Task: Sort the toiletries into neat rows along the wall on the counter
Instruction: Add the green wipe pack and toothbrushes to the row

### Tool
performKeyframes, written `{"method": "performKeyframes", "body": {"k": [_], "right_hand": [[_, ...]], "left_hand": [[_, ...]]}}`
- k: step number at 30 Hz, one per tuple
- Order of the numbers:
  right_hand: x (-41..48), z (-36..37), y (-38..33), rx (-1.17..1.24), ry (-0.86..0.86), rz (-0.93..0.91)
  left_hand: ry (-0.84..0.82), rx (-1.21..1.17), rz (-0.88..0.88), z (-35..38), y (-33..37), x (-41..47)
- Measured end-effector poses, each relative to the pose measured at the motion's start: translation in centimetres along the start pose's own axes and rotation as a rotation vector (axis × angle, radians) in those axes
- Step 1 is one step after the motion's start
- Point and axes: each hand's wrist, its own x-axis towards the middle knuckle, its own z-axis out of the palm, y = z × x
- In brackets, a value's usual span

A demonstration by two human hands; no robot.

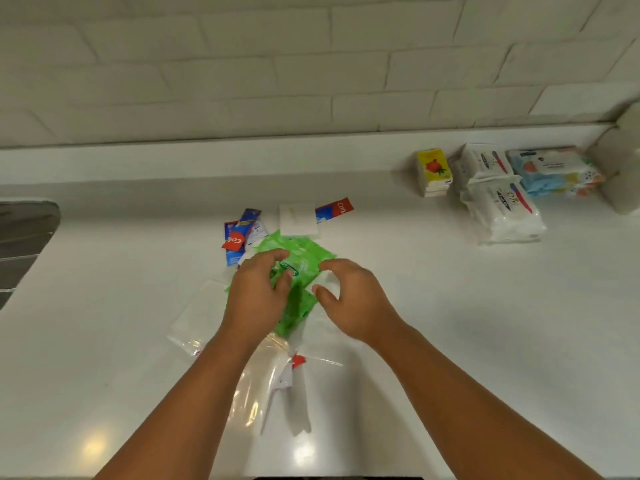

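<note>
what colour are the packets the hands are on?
The green packets are bright green, with a small pale logo patch. Head view, the only one, shows it.

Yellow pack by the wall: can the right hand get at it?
Probably yes: the yellow pack stands by itself left of the white packs, with bare counter between it and the right hand.

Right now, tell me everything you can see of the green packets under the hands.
The green packets are a loose heap of several bright green, glossy, plastic-looking sachets with a darker green and white logo. They lie flat and overlapping on the counter, well short of the wall. The left hand curls over the heap and grips it. The right hand hovers curled at its right edge, contact unclear. The near end meets a clear plastic bag, and toothpaste sachets abut its far left.
</note>
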Motion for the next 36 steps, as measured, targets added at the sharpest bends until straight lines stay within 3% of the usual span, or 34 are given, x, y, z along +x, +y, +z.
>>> {"method": "performKeyframes", "body": {"k": [6, 12, 22, 30, 33, 36], "right_hand": [[-0.1, 5.9, -2.3, -0.079, -0.123, 0.035], [0.2, 8.1, -3.0, -0.167, -0.12, 0.069], [0.1, 9.2, -3.9, -0.145, -0.012, 0.082], [-0.4, 6.6, -5.0, -0.169, 0.214, 0.008], [0.0, 4.0, -4.2, -0.121, 0.286, 0.053], [0.7, 1.2, -2.1, 0.027, 0.321, 0.137]], "left_hand": [[-0.047, 0.173, -0.008, -1.7, -5.7, 0.5], [-0.153, 0.145, -0.062, -2.2, -7.7, 1.7], [-0.235, -0.295, -0.341, -3.0, -6.6, 3.1], [-0.311, -0.54, -0.333, -4.7, -2.1, 4.4], [-0.384, -0.589, -0.249, -4.6, 0.3, 4.5], [-0.354, -0.644, -0.197, -2.8, 2.2, 5.0]]}}
